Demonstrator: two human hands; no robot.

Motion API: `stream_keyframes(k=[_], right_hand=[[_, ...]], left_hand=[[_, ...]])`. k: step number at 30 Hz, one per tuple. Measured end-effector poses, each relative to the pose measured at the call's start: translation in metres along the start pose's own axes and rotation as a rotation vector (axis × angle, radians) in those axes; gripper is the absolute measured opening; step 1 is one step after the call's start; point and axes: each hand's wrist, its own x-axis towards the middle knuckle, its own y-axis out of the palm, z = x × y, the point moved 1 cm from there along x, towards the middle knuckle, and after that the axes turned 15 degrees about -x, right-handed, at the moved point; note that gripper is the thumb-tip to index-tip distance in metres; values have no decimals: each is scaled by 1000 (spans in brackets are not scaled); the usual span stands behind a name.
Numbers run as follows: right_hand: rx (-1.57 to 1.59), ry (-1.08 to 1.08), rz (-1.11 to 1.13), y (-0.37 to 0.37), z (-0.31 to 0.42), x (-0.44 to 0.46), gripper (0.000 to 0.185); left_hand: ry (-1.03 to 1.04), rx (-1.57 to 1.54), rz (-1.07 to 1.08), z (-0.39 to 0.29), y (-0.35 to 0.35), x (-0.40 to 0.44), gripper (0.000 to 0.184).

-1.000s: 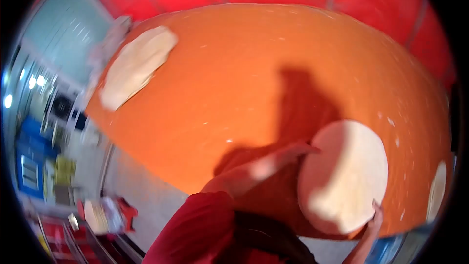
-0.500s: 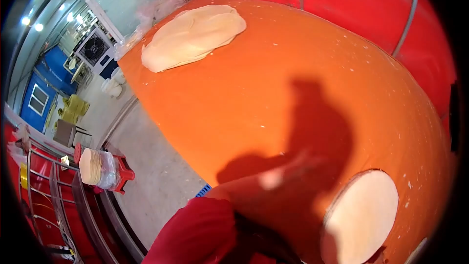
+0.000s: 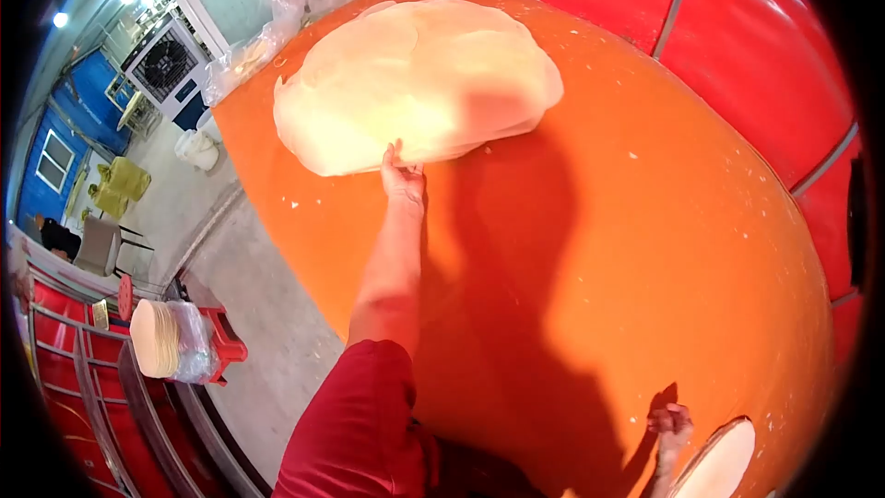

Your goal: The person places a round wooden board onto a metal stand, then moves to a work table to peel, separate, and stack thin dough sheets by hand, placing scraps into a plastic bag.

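A wide, pale pile of thin flat sheets (image 3: 415, 74) lies at the far left of the orange table (image 3: 664, 249). My left hand (image 3: 404, 175) is at the near edge of this pile, its fingers closed on the rim. Down at the lower right, my right hand (image 3: 671, 422) hovers over the orange surface with its fingers curled; whether anything is in them is too small to tell. Just right of it is a round pale disc (image 3: 722, 463), partly cut off by the frame's edge.
Red padded sheeting (image 3: 756, 65) runs behind the table. Clear plastic (image 3: 295, 0) is bunched at the far left corner. On the floor side stand a red stool (image 3: 227, 347) with a stack of round discs (image 3: 155, 339), a white bucket (image 3: 196, 149), a chair (image 3: 98, 245) and a fan unit (image 3: 166, 63).
My left arm has swung from over the table's middle to the pile at the far left. My right hand has come away from the round disc. The view has turned left.
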Motion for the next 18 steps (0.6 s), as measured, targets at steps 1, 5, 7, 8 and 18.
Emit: stream_keyframes(k=[1,5,7,8,18], right_hand=[[8,58,-10,29,-7,8,7],[-166,214,-25,87,23,40,2],[-90,144,-24,109,32,62,4],[-51,110,-24,120,37,74,6],[566,84,711,310,186,130,33]], left_hand=[[0,-44,13,-1,1,17,27],[297,138,-324,8,25,11,29],[442,272,-412,12,22,12,26],[513,339,-455,12,19,12,25],[486,395,-427,32,31,-42,14]])
